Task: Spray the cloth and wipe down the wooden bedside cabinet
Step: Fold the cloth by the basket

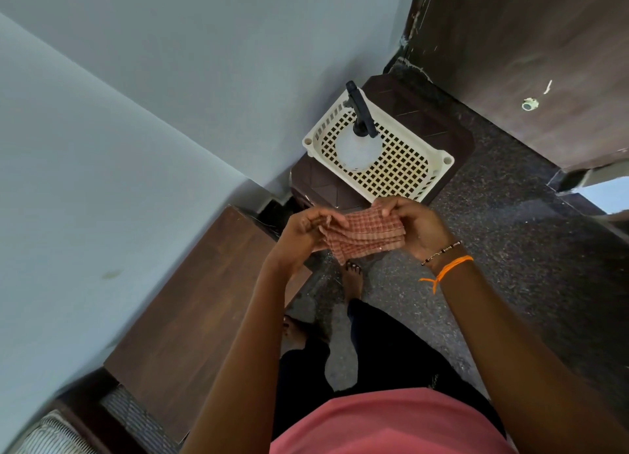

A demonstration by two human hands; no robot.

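Left hand (304, 230): fingers curled, pinching the left edge of the cloth.
Right hand (417, 227): fingers curled, gripping the cloth's right edge.
Cloth (362, 237): checked, folded, held between both hands above the floor.
Spray bottle (357, 140): lying in the white basket (401, 171).
Basket: on a dark stool (452, 126).
Wooden cabinet (190, 320): lower left, against the wall.

No writing, label, brand or number can be read anywhere from here. The spray bottle (357, 147) in the upper middle of the frame shows a plain pale body with no legible print, and the white basket (439, 167) that holds it carries no marking. The checked cloth (364, 234) at mid-frame bears only its woven pattern.
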